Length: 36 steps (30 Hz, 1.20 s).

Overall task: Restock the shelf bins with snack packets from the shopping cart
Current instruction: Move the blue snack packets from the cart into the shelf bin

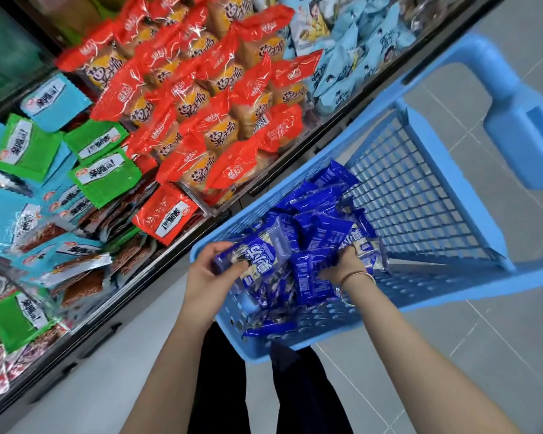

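Head view, left hand grips blue packet lying crosswise, right hand clutches second packet

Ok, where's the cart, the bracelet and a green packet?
cart (496,70), head view, on its blue handle.
bracelet (356,274), head view, on the thin band across the wrist.
green packet (116,183), head view, on its green front.

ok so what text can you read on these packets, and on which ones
"亲嘴烧!" on the green packets.
Same label, upside down, on the flat red packet.
Too crinkled to read surely: large characters on the red-and-orange packets.
Unreadable: upside-down white lettering on the dark blue packets in the cart.
Too blurred: the pale blue packets.
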Motion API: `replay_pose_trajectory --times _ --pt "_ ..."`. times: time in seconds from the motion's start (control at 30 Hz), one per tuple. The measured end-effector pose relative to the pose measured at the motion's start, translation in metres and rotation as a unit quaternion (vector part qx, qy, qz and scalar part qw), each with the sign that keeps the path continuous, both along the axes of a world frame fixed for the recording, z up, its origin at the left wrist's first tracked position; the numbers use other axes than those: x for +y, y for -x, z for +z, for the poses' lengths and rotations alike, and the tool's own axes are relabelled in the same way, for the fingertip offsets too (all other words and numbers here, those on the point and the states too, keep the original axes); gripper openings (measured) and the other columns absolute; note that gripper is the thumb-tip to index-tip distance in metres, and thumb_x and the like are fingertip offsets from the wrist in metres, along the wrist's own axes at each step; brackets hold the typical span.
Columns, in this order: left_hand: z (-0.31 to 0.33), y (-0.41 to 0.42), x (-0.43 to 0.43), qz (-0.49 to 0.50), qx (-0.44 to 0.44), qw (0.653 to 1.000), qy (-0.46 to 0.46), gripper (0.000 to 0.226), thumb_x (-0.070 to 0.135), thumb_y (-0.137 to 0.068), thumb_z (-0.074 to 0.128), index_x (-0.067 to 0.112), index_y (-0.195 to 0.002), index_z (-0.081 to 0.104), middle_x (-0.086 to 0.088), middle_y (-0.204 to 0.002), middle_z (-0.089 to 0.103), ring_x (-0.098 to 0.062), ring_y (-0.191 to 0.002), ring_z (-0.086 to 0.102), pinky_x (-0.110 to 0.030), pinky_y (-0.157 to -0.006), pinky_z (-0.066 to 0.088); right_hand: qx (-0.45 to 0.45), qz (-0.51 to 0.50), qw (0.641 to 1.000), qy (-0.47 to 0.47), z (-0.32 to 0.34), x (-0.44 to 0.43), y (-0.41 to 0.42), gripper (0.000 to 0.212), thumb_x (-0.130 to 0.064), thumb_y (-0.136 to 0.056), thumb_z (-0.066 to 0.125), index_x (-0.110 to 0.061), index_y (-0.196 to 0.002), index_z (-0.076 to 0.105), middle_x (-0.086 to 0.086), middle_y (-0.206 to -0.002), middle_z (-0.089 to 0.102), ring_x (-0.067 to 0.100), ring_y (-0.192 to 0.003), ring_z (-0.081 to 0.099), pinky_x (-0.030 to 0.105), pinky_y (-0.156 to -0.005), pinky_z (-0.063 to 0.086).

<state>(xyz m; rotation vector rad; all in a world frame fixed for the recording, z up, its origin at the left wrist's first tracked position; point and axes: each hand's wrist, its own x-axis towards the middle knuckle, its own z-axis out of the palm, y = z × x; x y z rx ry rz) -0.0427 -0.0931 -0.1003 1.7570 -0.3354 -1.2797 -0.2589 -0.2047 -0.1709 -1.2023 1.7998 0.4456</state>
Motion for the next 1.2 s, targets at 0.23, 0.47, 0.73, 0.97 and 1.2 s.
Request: replay_pose_trajectory --times 0.23,0.47,0.73,0.97,1.2 --pt "-0.013 -0.004 -0.004 0.106 0.129 0.984 -0.068 0.014 0.028 -0.091 0.061 0.028 -0.105 0.063 -0.001 -0.093 0.075 -0.017 -0.081 0.072 -0.033 -0.076 0.056 -0.068 -0.021 0.994 -0.084 -0.018 0.013 0.003 0.064 -0.018 -0.074 0.077 -0.001 -0.129 0.049 0.011 -0.129 0.058 0.023 -0.117 0.055 0.030 -0.101 0.041" --pt "-0.019 0.004 0.000 0.052 0.157 0.974 -0.158 0.060 0.041 -0.092 0.057 0.018 -0.143 0.036 -0.010 -0.126 0.062 -0.026 -0.093 0.070 -0.044 -0.082 0.057 -0.206 0.028 0.934 0.291 0.046 0.035 -0.006 0.028 -0.006 -0.071 0.074 -0.015 -0.081 0.050 0.005 -0.081 0.056 0.014 -0.069 0.052 0.011 -0.067 0.042" --pt "-0.011 0.026 -0.006 -0.023 0.165 0.975 -0.144 0.034 0.044 -0.078 0.071 0.030 -0.108 0.060 0.001 -0.102 0.070 -0.018 -0.090 0.069 -0.039 -0.066 0.060 -0.303 0.209 0.875 0.315 0.073 0.068 -0.023 0.034 0.000 -0.067 0.071 -0.003 -0.101 0.065 0.006 -0.105 0.057 0.013 -0.098 0.057 0.013 -0.088 0.042" --pt "-0.020 0.017 0.001 -0.096 0.153 0.972 -0.150 0.021 0.026 -0.083 0.066 0.033 -0.103 0.063 0.001 -0.092 0.076 -0.020 -0.086 0.072 -0.037 -0.077 0.056 -0.342 -0.090 0.915 0.194 0.064 0.051 -0.005 0.037 -0.009 -0.074 0.077 -0.024 -0.103 0.060 -0.002 -0.109 0.056 0.010 -0.097 0.060 0.020 -0.081 0.051" --pt "-0.022 0.029 0.001 -0.091 0.194 0.972 -0.102 0.045 0.047 -0.064 0.072 0.042 -0.108 0.060 0.008 -0.102 0.074 -0.015 -0.092 0.071 -0.040 -0.081 0.056 -0.370 -0.210 0.905 0.023 0.054 0.055 -0.007 0.017 -0.015 -0.085 0.065 -0.011 -0.101 0.061 0.015 -0.103 0.067 0.016 -0.086 0.067 0.033 -0.083 0.056"
